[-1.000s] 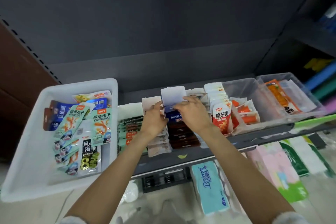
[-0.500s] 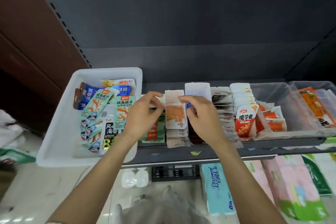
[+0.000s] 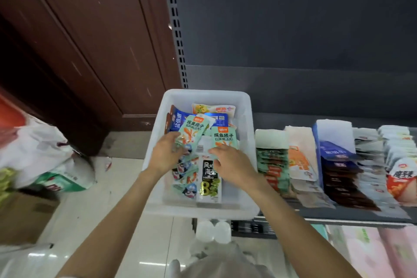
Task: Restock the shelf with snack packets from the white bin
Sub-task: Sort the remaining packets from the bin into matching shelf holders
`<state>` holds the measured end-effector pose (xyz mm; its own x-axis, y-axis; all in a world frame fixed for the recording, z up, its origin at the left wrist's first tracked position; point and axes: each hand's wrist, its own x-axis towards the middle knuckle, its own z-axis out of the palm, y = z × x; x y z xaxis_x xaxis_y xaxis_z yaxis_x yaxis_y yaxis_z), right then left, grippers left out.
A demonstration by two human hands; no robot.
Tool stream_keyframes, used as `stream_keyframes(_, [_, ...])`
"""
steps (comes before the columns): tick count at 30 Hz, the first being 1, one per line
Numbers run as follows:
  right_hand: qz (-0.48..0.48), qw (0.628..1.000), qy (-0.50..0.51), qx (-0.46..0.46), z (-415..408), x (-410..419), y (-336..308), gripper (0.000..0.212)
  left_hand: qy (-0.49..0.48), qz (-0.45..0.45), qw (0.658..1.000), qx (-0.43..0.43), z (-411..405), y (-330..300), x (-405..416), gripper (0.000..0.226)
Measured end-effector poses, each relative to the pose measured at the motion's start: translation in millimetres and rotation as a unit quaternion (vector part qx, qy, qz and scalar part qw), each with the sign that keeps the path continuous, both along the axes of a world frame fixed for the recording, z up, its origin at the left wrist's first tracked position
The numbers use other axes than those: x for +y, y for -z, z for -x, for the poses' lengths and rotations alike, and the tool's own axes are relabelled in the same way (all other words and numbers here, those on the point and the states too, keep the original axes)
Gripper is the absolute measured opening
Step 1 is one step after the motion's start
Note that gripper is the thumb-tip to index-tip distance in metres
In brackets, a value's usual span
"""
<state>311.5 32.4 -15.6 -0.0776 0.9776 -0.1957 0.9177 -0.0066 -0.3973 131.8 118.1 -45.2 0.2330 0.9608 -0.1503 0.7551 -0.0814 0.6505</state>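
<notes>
Both my hands were down in the white bin (image 3: 244, 106): left hand (image 3: 165, 157) gripped a green packet (image 3: 191, 130), right hand (image 3: 231, 163) lay spread over others, sorting shelf (image 3: 352, 213) stock.

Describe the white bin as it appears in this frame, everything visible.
The white bin is a rectangular, translucent-looking plastic tub with a rolled rim, sitting at the shelf's left end beside the packet rows. Loose snack packets in mint green, blue and yellow lie inside. The left hand and right hand reach in over them.
</notes>
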Motion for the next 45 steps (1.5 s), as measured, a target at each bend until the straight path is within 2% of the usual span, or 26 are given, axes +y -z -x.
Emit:
stream_keyframes(3, [0.048,0.996,0.058,-0.052,20.7,24.5,28.2,0.051,0.076,-0.009,0.997,0.027,-6.4,6.9,17.1,0.045])
stream_keyframes(7, [0.105,0.982,0.147,-0.06,40.1,38.4,52.4,0.059,0.102,-0.012,0.994,0.026,-15.1,16.9,35.2,0.053])
stream_keyframes(10, [0.105,0.979,0.156,-0.081,47.6,40.2,55.8,0.06,0.113,0.018,0.99,0.082,-22.4,22.6,46.7,0.063])
stream_keyframes(12, [0.104,0.978,0.154,-0.092,51.1,39.5,55.5,0.059,0.122,0.014,0.981,0.148,-25.4,28.2,52.3,0.068])
stream_keyframes(14, [0.1,0.978,0.153,-0.102,54.5,39.3,55.1,0.058,0.117,0.012,0.978,0.171,-26.8,30.6,57.6,0.079])
stream_keyframes(17, [0.088,0.978,0.153,-0.108,54.5,38.2,55.5,0.057,0.107,0.015,0.983,0.15,-28.3,29.5,62.7,0.093])
stream_keyframes(19, [0.088,0.98,0.159,-0.078,50.3,37.7,55.1,0.057,0.096,0.021,0.99,0.099,-27.7,25.9,61.7,0.086])
stream_keyframes(22, [0.052,0.974,0.21,0.068,42.7,36.0,46.9,0.057,0.077,0.056,0.995,-0.045,-19.6,14.7,56.2,0.071])
stream_keyframes(24, [-0.021,0.945,0.26,0.198,39.4,31.9,31.8,0.058,0.077,0.097,0.985,-0.12,-6.7,-0.7,53.2,0.066])
stream_keyframes(27, [-0.102,0.9,0.292,0.308,31.4,22.0,-2.1,0.062,0.162,0.136,0.963,-0.165,11.8,-29.7,50.5,0.042])
stream_keyframes(30, [-0.073,0.865,0.297,0.397,14.9,6.3,-34.2,0.062,0.256,0.161,0.936,-0.181,16.2,-64.2,40.6,0.028])
stream_keyframes(32, [-0.033,0.856,0.28,0.432,3.6,-8.0,-47.4,0.046,0.299,0.16,0.921,-0.193,9.5,-80.3,33.8,0.028])
stream_keyframes(35, [-0.072,0.853,0.288,0.429,-8.9,-31.6,-49.5,0.021,0.344,0.12,0.917,-0.166,-12.2,-89.2,22.4,0.026])
stream_keyframes(37, [-0.145,0.834,0.338,0.411,-16.3,-47.5,-48.2,0.014,0.319,-0.012,0.943,-0.089,-32.6,-84.8,14.5,0.027])
stream_keyframes(39, [-0.226,0.787,0.421,0.391,-28.0,-64.3,-45.2,0.01,0.249,-0.141,0.955,-0.071,-53.1,-77.4,6.6,0.031])
stream_keyframes(40, [-0.264,0.747,0.467,0.394,-35.6,-73.6,-43.4,0.011,0.224,-0.166,0.956,-0.093,-63.9,-73.2,2.1,0.032])
stream_keyframes(42, [-0.324,0.667,0.54,0.398,-56.3,-92.5,-35.7,0.009,0.211,-0.152,0.957,-0.132,-86.5,-62.4,-5.1,0.033])
stream_keyframes(43, [-0.343,0.648,0.559,0.388,-66.4,-100.3,-33.7,0.004,0.223,-0.128,0.957,-0.134,-97.5,-56.1,-9.3,0.035])
stream_keyframes(45, [-0.353,0.656,0.567,0.352,-84.1,-110.9,-30.4,0.004,0.269,-0.104,0.954,-0.085,-117.3,-44.2,-20.2,0.038])
